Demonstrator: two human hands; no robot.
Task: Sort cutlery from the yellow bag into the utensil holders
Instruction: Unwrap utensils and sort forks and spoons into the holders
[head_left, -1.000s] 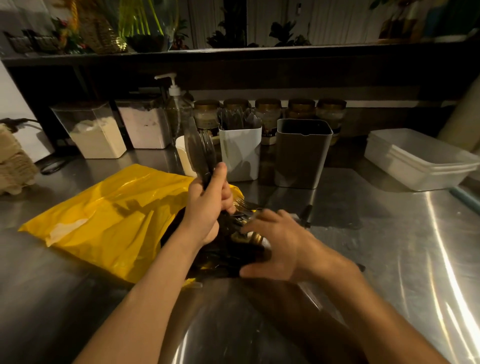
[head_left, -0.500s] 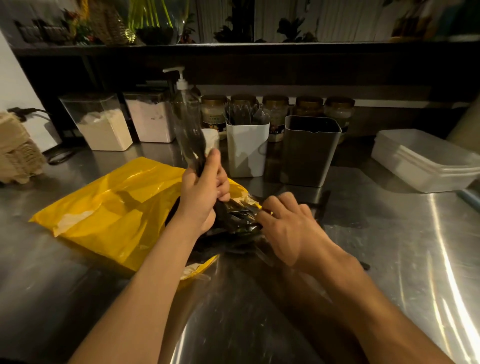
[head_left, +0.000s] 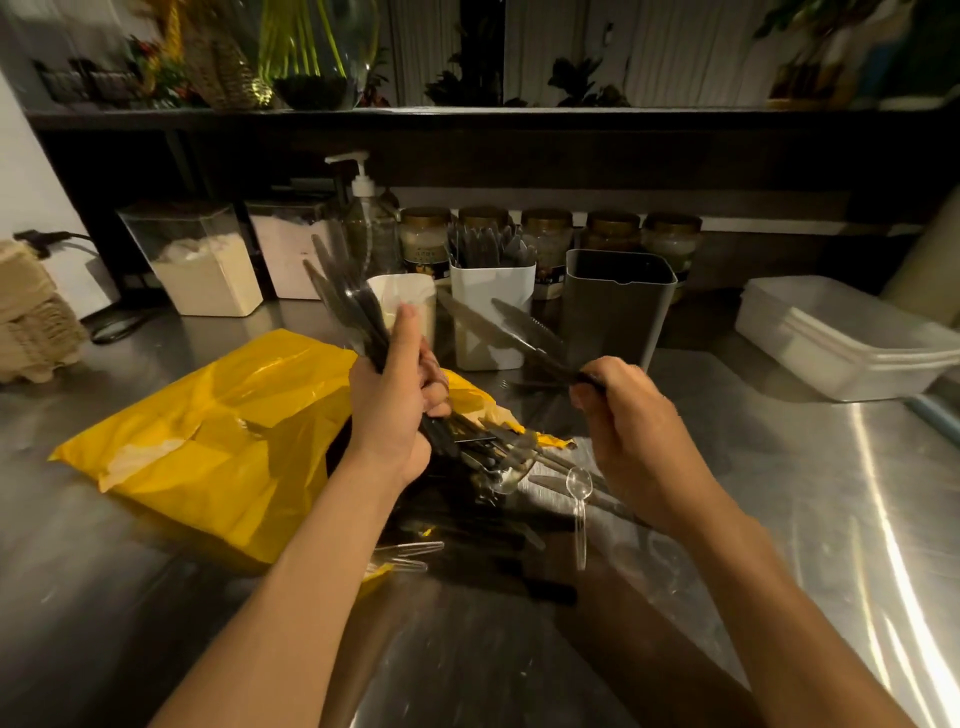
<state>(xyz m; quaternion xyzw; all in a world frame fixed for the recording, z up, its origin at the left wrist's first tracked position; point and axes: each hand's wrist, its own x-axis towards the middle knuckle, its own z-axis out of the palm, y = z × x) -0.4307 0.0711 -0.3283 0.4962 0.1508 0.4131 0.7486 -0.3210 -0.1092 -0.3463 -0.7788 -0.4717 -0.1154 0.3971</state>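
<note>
Two knives (head_left: 511, 332) stuck up from the right hand (head_left: 631, 415), fingers closed on their handles. Left hand (head_left: 395, 405) gripped a bundle of knives (head_left: 348, 301) tightly. Loose cutlery (head_left: 511, 467) spilled from the yellow bag (head_left: 218, 441) onto the table (head_left: 779, 519), before the white holder (head_left: 491, 312) and grey holder (head_left: 615, 306). No writing was readable.

The bag (head_left: 218, 447) is lying on the counter (head_left: 779, 519) at the left, with loose cutlery (head_left: 498, 467) spilling from its mouth to the right. Behind it three holders are standing in a row: a cup (head_left: 402, 304), a holder (head_left: 491, 312) with knives in it, and a taller bin (head_left: 615, 306). A tub (head_left: 831, 338) is sitting far right.
</note>
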